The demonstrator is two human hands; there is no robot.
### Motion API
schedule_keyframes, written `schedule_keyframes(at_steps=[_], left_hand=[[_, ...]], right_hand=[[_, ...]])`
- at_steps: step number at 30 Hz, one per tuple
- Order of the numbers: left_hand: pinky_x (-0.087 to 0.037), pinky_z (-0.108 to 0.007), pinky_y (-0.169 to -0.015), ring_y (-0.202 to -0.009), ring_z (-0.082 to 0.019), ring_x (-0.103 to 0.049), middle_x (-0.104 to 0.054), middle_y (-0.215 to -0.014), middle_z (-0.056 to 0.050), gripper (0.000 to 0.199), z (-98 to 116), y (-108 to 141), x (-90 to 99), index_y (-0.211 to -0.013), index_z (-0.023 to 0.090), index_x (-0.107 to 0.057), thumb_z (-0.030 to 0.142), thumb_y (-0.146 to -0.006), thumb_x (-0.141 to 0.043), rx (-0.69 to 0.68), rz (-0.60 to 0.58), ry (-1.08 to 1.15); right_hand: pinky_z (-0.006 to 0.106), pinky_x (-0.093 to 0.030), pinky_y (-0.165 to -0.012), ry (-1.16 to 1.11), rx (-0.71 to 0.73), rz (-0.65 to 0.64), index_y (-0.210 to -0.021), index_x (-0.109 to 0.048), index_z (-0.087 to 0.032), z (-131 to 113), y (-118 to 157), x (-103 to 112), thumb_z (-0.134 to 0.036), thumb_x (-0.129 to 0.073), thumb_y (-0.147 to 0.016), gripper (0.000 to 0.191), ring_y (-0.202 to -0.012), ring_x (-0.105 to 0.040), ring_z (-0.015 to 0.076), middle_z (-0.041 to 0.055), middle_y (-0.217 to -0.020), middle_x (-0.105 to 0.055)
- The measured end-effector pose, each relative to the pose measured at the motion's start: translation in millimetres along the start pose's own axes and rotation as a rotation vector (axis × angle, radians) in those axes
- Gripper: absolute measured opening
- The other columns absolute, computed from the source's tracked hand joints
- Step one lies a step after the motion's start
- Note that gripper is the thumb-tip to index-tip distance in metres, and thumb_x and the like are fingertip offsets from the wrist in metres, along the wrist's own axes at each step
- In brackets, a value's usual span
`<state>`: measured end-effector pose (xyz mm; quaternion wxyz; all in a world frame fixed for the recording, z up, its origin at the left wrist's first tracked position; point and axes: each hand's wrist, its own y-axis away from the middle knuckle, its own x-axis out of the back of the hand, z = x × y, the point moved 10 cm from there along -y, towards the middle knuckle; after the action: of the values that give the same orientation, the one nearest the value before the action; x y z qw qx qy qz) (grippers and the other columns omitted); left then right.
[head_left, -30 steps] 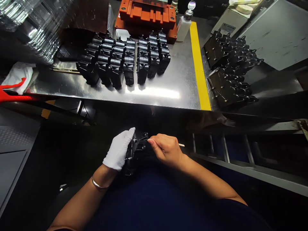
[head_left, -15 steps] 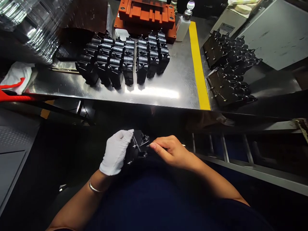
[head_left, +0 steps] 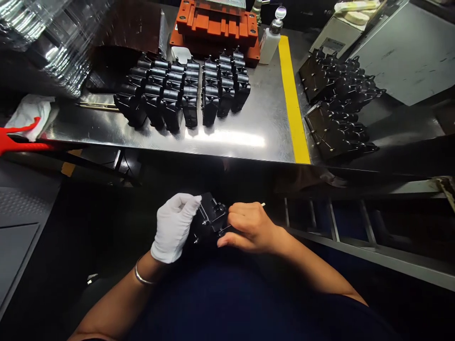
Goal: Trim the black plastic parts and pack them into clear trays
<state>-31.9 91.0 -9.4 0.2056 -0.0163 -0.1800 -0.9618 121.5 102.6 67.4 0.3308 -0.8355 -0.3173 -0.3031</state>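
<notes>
At lower centre, our gloved left hand (head_left: 175, 228) pinches one black part (head_left: 210, 214) by its edge; our bare right hand (head_left: 253, 228) curls around a pale-ended stick (head_left: 263, 204) beside it. This part seems mid-work. Standing rows (head_left: 185, 92) upper centre and a cluster (head_left: 330, 102) upper right share the bench (head_left: 270, 109); which are finished, we cannot tell.

Black part (head_left: 207, 207): flat face crossed by thin raised ribs; small bright pins and rounded projections visible; held tilted, left edge pinched in the gloved left hand (head_left: 173, 228), lower portion lost in shadow; thin stick (head_left: 263, 204): pale end projects behind the bare right hand (head_left: 251, 227), remainder mostly hidden.
</notes>
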Motion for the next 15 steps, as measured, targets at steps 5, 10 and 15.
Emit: schedule_keyframes(at_steps=[5, 10, 15], left_hand=[[-0.042, -0.022, -0.056, -0.058, -0.010, -0.049, -0.056, -0.061, 0.004, 0.039, -8.3, -7.0, -2.6, -0.064, 0.017, -0.060, 0.054, -0.068, -0.072, 0.024, 0.032, 0.072], [-0.050, -0.027, -0.070, -0.072, -0.013, -0.060, -0.064, -0.078, 0.000, 0.035, -3.7, -16.0, -31.0, -0.083, 0.018, -0.060, 0.053, -0.081, -0.061, 0.140, -0.040, 0.522], [-0.052, -0.031, -0.083, -0.090, -0.016, -0.065, -0.068, -0.097, -0.004, 0.034, 14.1, -17.2, -51.8, -0.098, 0.019, -0.061, 0.038, -0.074, -0.074, 0.129, -0.192, 0.634]], right_hand=[[0.023, -0.031, -0.045, -0.003, -0.025, 0.160, -0.060, -0.050, -0.018, 4.9, 4.4, 0.7, -0.053, -0.052, -0.090, 0.046, -0.045, -0.043, 0.0087, -0.0022, -0.049, -0.049], [0.023, -0.048, -0.048, -0.032, -0.189, 0.233, -0.118, -0.055, -0.011, 17.3, 7.3, -8.0, -0.046, -0.065, -0.081, 0.051, -0.051, -0.060, 0.0128, 0.0068, -0.076, -0.071], [0.025, -0.047, -0.048, -0.051, -0.582, 0.381, -0.103, -0.066, -0.015, 102.7, -1.9, 72.1, -0.042, -0.061, -0.081, 0.035, -0.050, -0.057, 0.0135, 0.0025, -0.068, -0.067]])
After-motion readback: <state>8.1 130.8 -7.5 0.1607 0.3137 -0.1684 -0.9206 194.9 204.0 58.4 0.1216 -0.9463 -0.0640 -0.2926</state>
